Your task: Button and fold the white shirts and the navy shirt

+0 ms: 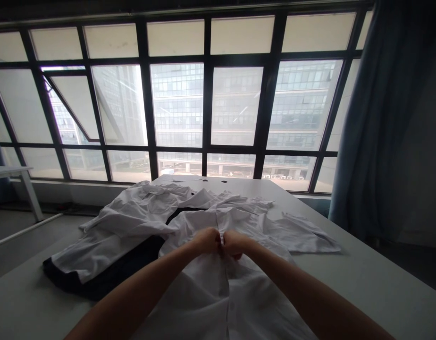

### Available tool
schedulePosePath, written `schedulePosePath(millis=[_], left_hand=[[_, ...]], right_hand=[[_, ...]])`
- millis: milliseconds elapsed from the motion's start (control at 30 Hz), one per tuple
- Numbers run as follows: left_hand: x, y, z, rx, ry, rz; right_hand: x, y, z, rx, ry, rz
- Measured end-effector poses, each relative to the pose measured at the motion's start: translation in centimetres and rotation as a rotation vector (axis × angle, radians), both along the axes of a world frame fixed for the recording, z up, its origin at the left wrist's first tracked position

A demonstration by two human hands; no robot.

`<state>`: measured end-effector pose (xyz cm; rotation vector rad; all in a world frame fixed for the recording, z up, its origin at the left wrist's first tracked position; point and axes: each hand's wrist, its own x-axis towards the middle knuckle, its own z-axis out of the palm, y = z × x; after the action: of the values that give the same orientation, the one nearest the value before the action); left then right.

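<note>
A white button-up shirt (pixel 200 288) lies spread on the table in front of me, its front placket running toward me down the middle. Both my hands meet at the placket, near the upper chest of the shirt. My left hand (pixel 206 240) is closed, its fingers pinching the left edge of the front. Right beside it, my right hand (pixel 235 242) is closed on the other edge. The fingertips and whatever button lies between them are hidden. Below the hands the two fronts lie close together, with a button faintly visible.
To the left lie more crumpled white garments (pixel 133 212) and a dark navy cloth (pixel 133 264). The white table (pixel 366 278) reaches toward large black-framed windows (pixel 179 104), one tilted open. A blue-grey curtain (pixel 363 132) hangs at right. Another white table (pixel 12 171) stands far left.
</note>
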<state>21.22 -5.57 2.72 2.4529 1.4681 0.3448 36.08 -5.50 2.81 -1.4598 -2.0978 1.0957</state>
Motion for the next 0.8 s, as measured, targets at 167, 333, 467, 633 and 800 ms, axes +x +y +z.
schedulePosePath(millis=[167, 333, 467, 633, 800], left_hand=[[0.3, 1.3, -1.2, -0.126, -0.213, 0.059], [0.4, 1.9, -1.5, -0.338, -0.289, 0.121], [0.5, 1.7, -1.2, -0.426, -0.294, 0.151], [0.7, 1.1, -1.0, -0.390, -0.284, 0.105], [0.1, 0.4, -1.9, -0.497, -0.415, 0.143]], right_hand=[[-0.1, 0.0, 0.3, -0.041, -0.178, -0.061], [0.6, -0.3, 1.2, -0.142, -0.193, -0.112], [1.4, -0.3, 1.1, -0.202, -0.004, -0.126], [2.1, -0.4, -0.8, -0.114, 0.172, -0.105], [2.9, -1.1, -2.6, 0.085, 0.249, -0.087]])
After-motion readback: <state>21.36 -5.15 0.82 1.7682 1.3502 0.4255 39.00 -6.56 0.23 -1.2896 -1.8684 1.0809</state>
